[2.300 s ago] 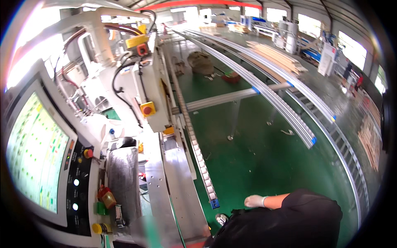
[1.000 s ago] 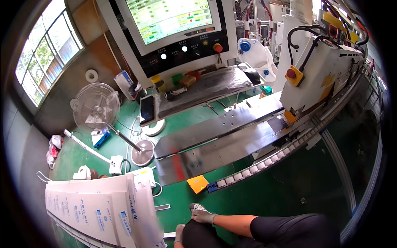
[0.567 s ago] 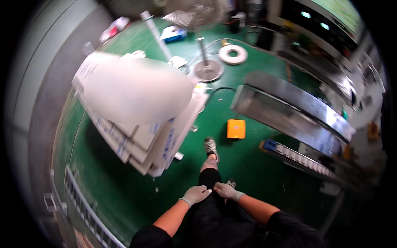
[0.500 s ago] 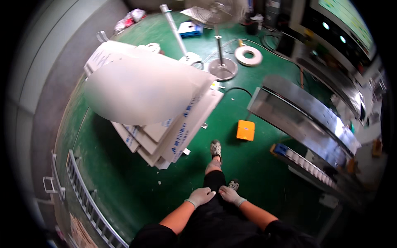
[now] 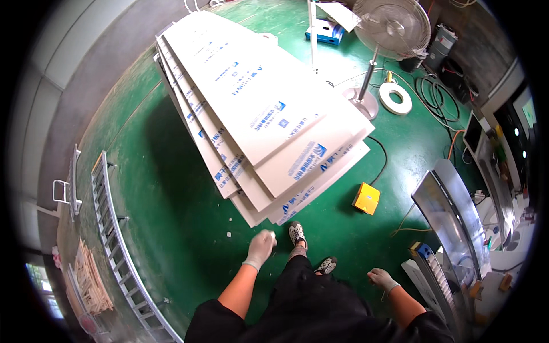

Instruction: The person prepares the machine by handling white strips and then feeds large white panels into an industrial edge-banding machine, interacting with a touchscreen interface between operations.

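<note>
My left hand, in a pale work glove, is curled into a fist in front of my left thigh, with nothing seen in it. Just beyond it is the near corner of a stack of large white sheets with blue print; hand and stack look apart. My right hand, gloved too, hangs well out to the right with its fingers curled and nothing visible in them. Nearest to that hand on its right is a long narrow rack with a row of pale pieces.
An orange foot pedal with a black cable lies right of the stack. Beyond stand a fan and a white ring-shaped roll. Bent shiny metal panels fill the right. A metal ladder lies left on the green floor.
My hands have parted from in front of my thighs: the left moved forward and left, the right out to the right. The view has shifted and the stack appears closer.
</note>
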`<state>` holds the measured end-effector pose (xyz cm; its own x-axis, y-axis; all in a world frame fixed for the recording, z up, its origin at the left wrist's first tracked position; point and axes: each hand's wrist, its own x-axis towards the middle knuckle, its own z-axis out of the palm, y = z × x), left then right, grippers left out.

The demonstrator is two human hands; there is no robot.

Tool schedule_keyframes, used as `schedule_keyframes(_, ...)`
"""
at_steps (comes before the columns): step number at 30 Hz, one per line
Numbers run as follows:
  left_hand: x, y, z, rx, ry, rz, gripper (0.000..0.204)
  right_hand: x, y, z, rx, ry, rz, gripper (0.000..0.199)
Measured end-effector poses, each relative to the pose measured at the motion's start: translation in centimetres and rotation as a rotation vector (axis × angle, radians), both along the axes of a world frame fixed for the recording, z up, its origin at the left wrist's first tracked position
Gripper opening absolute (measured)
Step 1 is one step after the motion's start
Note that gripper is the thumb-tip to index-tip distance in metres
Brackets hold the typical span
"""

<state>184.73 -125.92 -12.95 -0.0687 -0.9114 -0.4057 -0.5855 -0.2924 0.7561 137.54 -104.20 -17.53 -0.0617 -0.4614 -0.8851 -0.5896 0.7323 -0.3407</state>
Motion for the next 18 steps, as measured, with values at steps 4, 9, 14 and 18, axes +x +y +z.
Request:
schedule_keyframes(4, 2.3, -10.7, 1.0, -0.186, 0.527, 0.539, 0.025, 3.9, -6.6, -3.5, -0.419, 0.063, 0.368, 0.04)
schedule_keyframes(9, 3.3, -24.0, -1.2, -0.273, 0.645, 0.667, 0.038, 14.0, -27.4, 2.2, -0.795, -0.039, 0.146, 0.027)
schedule_keyframes(14, 0.0, -32.0, -0.6, -0.249, 0.084, 0.621, 0.063, 16.6, -44.2, 10.2, -0.996, 0.065, 0.104, 0.032)
schedule_keyframes(18, -1.9, -32.6, 0.0, -0.234, -0.443, 0.613, 0.056, 14.8, -55.5, 7.0, -1.241, 0.26, -0.223, 0.049)
